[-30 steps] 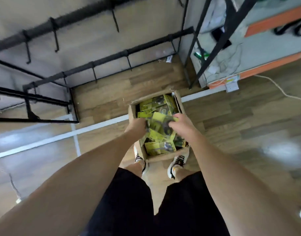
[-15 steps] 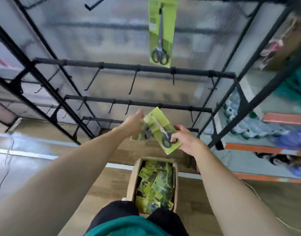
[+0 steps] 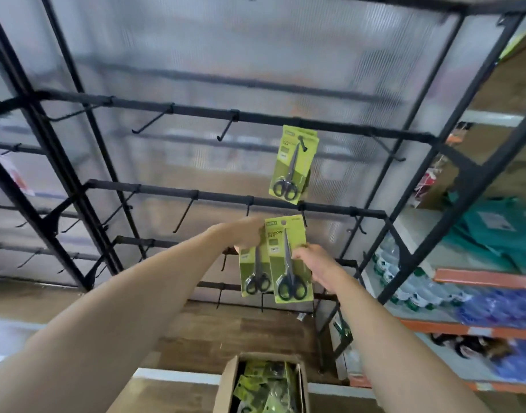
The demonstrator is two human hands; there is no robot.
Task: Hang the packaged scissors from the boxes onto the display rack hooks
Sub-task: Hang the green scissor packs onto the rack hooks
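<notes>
Both hands are raised before the rack (image 3: 255,201). The left hand (image 3: 247,234) grips the top of one scissors pack (image 3: 253,271), while the right hand (image 3: 311,260) pinches the right edge of a second pack (image 3: 288,260) overlapping it in front. Another pack (image 3: 293,165) hangs on a hook (image 3: 303,143) above. The box (image 3: 232,380) below holds more packs.

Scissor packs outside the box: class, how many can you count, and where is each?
3. One pack hangs on a rack hook; the left hand holds one; the right hand holds another. More may hide behind.
</notes>
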